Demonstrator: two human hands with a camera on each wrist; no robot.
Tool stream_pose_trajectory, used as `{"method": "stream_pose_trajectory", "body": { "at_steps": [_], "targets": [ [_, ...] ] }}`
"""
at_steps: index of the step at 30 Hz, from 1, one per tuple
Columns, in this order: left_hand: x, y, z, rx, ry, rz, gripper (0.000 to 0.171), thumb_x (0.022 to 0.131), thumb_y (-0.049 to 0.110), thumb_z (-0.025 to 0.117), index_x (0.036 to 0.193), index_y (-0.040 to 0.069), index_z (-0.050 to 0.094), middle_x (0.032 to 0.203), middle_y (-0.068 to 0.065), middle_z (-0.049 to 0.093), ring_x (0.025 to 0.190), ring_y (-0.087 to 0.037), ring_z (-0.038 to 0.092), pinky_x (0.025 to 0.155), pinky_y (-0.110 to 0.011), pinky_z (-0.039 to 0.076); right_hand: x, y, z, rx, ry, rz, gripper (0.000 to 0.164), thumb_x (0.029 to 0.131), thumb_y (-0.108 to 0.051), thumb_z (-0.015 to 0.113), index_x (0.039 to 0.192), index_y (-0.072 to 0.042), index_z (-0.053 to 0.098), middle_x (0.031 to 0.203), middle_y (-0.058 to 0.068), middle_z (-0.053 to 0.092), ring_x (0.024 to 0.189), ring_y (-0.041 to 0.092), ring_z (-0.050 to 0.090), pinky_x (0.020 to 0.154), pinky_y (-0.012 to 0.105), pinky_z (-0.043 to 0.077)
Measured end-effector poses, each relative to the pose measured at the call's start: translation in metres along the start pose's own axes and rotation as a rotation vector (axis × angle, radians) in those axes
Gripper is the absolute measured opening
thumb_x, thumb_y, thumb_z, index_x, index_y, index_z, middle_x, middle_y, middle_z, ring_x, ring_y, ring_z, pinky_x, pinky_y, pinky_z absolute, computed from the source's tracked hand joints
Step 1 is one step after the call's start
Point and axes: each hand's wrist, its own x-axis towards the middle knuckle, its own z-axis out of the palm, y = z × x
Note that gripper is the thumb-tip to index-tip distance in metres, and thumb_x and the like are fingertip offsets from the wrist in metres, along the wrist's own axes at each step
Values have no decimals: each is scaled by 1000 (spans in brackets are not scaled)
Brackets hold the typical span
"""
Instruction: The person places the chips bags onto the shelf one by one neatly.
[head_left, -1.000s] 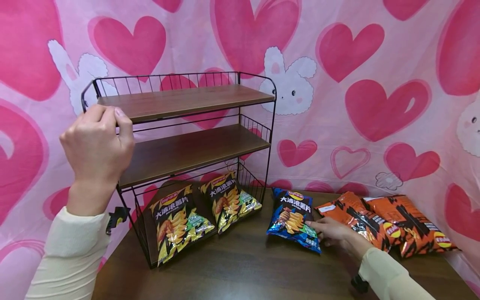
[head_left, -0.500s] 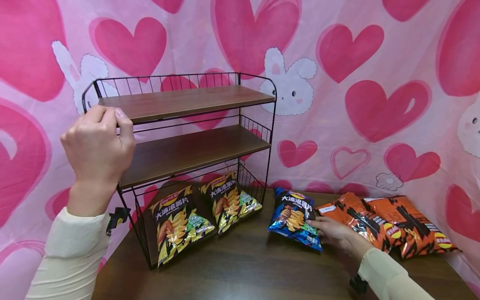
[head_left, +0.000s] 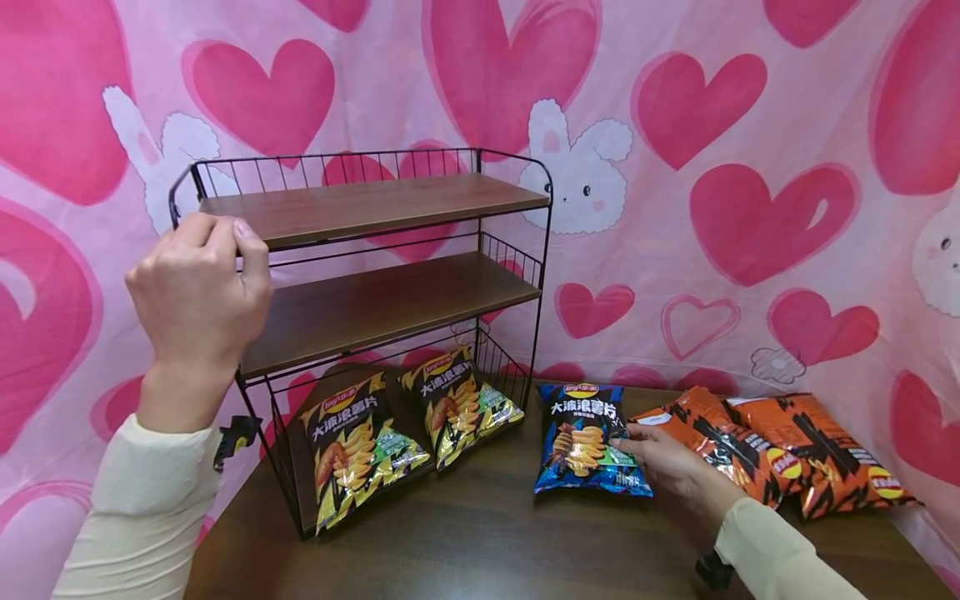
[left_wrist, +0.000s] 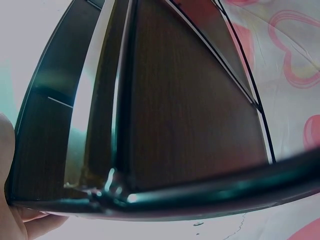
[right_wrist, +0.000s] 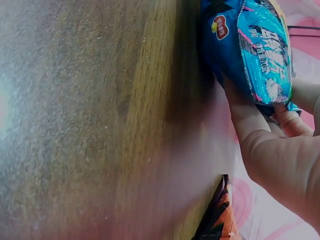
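Note:
My left hand (head_left: pixel 201 287) grips the left front of a black wire rack (head_left: pixel 546 242) with brown wooden shelves. In the left wrist view, its fingers (left_wrist: pixel 42 223) curl under the dark frame. My right hand (head_left: pixel 675 467) holds a blue bag of potato chips (head_left: pixel 588 442) by its right edge, thumb in front and other fingers behind. That bag stands nearly upright, just right of the rack. On the rack's bottom level, two black-and-yellow chip bags lean side by side, one on the left (head_left: pixel 356 450) and one on the right (head_left: pixel 453 404).
Orange chip bags (head_left: pixel 825 450) lie overlapping on the brown table (head_left: pixel 480 533), right of my right hand. A pink heart-and-rabbit cloth (head_left: pixel 675 250) hangs behind everything. The rack's upper two shelves carry nothing visible.
The blue chip bag has turned from a slant to a straighter stance, its top swinging slightly left. My right hand has shifted slightly with it. The left hand keeps its grip on the rack.

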Motion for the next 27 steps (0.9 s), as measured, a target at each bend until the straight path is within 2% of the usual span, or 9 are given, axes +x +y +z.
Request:
{"method": "stream_pose_trajectory", "body": {
  "at_steps": [11,14,21,27],
  "targets": [
    [-2,-1,1,-2,-5,-10,54,104,29,39,89,-12,70,87,-25,67,71,-52,61,54,-64,41,-7,-2,-1,-76,36,-22,47,104,-25,59,137,8,52,117,10,68,99,21,66,89,36,56],
    [-1,-1,1,-1,-5,-8,54,104,29,40,89,-12,70,87,-26,67,71,-52,61,53,-64,41,-10,-6,-2,-80,28,-30,49,104,-27,59,138,7,50,117,9,67,100,21,65,89,36,56],
    [0,0,1,0,-2,-6,53,104,28,40,89,-12,70,85,-26,66,71,-52,60,52,-64,39,-16,-17,-9,-71,-62,-92,49,106,-30,55,138,7,50,115,10,70,99,23,69,87,40,58],
    [0,0,1,0,-1,-3,53,104,28,40,89,-13,70,86,-26,67,69,-53,59,52,-64,40,-23,-31,-15,-154,-36,-121,50,106,-32,56,139,5,50,115,9,70,98,23,70,86,39,59]
  ]
}}
